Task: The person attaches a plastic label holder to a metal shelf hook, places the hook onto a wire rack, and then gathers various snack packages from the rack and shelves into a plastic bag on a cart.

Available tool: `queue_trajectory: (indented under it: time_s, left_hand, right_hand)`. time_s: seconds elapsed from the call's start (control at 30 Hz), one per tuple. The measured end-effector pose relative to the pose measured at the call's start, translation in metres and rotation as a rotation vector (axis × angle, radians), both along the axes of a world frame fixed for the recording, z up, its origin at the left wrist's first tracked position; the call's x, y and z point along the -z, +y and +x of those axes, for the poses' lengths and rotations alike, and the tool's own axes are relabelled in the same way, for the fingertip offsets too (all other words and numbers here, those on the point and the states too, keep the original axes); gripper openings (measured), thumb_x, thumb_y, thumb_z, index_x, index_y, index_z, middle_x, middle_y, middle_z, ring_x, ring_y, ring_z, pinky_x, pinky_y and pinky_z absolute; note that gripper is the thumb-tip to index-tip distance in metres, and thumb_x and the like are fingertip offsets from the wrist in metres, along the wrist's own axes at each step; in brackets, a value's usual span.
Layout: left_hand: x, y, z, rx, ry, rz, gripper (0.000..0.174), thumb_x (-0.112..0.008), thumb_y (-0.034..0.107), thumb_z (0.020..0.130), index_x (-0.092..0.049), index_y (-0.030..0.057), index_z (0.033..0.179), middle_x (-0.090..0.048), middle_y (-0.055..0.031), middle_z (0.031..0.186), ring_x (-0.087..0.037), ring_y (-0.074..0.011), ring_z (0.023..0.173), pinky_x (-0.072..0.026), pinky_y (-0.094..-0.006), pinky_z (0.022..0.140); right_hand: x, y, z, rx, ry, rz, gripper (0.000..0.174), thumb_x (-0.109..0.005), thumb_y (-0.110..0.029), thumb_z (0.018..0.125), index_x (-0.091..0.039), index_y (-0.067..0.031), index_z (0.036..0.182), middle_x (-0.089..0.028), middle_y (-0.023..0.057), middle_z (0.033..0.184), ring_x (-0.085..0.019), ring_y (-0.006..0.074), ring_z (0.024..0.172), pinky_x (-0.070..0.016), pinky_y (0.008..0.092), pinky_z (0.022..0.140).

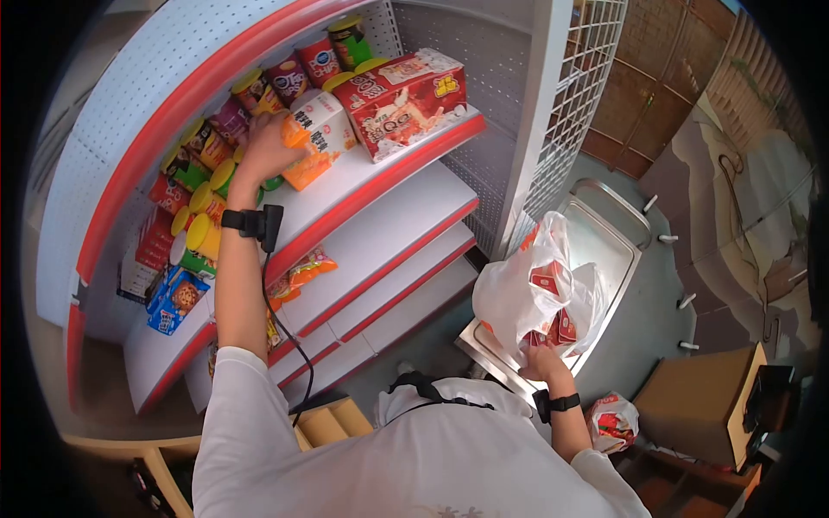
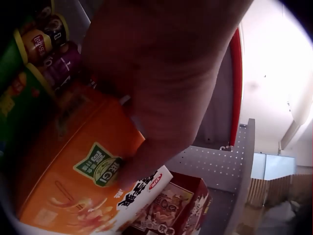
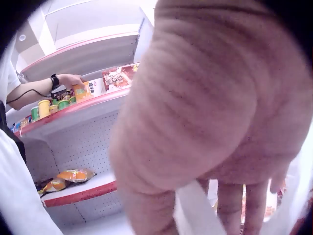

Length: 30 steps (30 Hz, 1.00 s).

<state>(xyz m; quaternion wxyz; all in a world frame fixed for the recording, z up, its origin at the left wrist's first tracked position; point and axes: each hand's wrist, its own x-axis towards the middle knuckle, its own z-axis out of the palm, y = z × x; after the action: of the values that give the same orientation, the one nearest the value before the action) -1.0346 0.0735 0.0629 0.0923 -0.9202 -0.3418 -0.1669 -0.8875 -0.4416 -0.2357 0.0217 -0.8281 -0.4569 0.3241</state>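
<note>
On the top shelf, my left hand (image 1: 275,145) grips an orange and white snack box (image 1: 321,142), with the thumb across its printed face in the left wrist view and the other fingers hidden behind it. A red snack box (image 1: 406,99) stands directly right of it. Canned chips, among them a purple can (image 2: 61,66), sit behind and left of my left hand. Lower right, my right hand (image 1: 546,364) is at the mouth of a white plastic bag (image 1: 518,293), fingers extended by the red packs (image 1: 561,326) inside. White plastic shows between thumb and fingers in the right wrist view.
The bag rests on a metal cart (image 1: 617,250) beside the shelf's white grid side panel (image 1: 591,65). Orange snack bags (image 3: 73,175) lie on a lower shelf. Right of me are a cardboard box (image 1: 699,397) and another filled plastic bag (image 1: 613,423) on the floor.
</note>
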Motion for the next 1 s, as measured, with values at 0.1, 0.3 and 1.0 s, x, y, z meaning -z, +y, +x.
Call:
queue_trajectory:
  time_s: [0.1, 0.3, 1.0]
  left_hand:
    - [-0.004, -0.016, -0.005, 0.049, -0.016, -0.029, 0.068, -0.072, 0.029, 0.063, -0.050, 0.0043, 0.123, -0.050, -0.0184, 0.111, -0.046, -0.0349, 0.110, -0.0374, -0.0437, 0.092]
    - [0.015, -0.129, -0.051, 0.156, -0.394, 0.073, 0.059, -0.074, 0.009, 0.062, -0.050, -0.0022, 0.115, -0.045, -0.0176, 0.107, -0.049, -0.0336, 0.101, -0.0422, -0.0393, 0.086]
    - [0.336, -0.406, 0.172, -0.352, -0.207, -2.405, 0.039, -0.058, 0.015, 0.088, -0.042, 0.0048, 0.123, -0.055, -0.0166, 0.119, -0.059, -0.0323, 0.105, -0.0492, -0.0543, 0.085]
  right_hand:
    - [-0.002, -0.006, 0.005, 0.065, 0.320, 0.055, 0.041, -0.063, -0.023, 0.067, -0.060, -0.0032, 0.102, -0.064, 0.0203, 0.099, -0.060, 0.0346, 0.096, -0.0445, 0.0434, 0.087]
    - [0.000, -0.025, 0.049, 0.468, -0.216, 0.520, 0.029, -0.060, -0.008, 0.069, -0.062, -0.0014, 0.098, -0.058, 0.0210, 0.098, -0.057, 0.0377, 0.094, -0.0478, 0.0398, 0.082]
    - [-0.001, -0.126, 0.048, 1.678, -0.119, 1.035, 0.012, -0.053, 0.005, 0.073, -0.063, 0.0024, 0.079, -0.061, 0.0054, 0.074, -0.058, 0.0136, 0.071, -0.0453, 0.0251, 0.065]
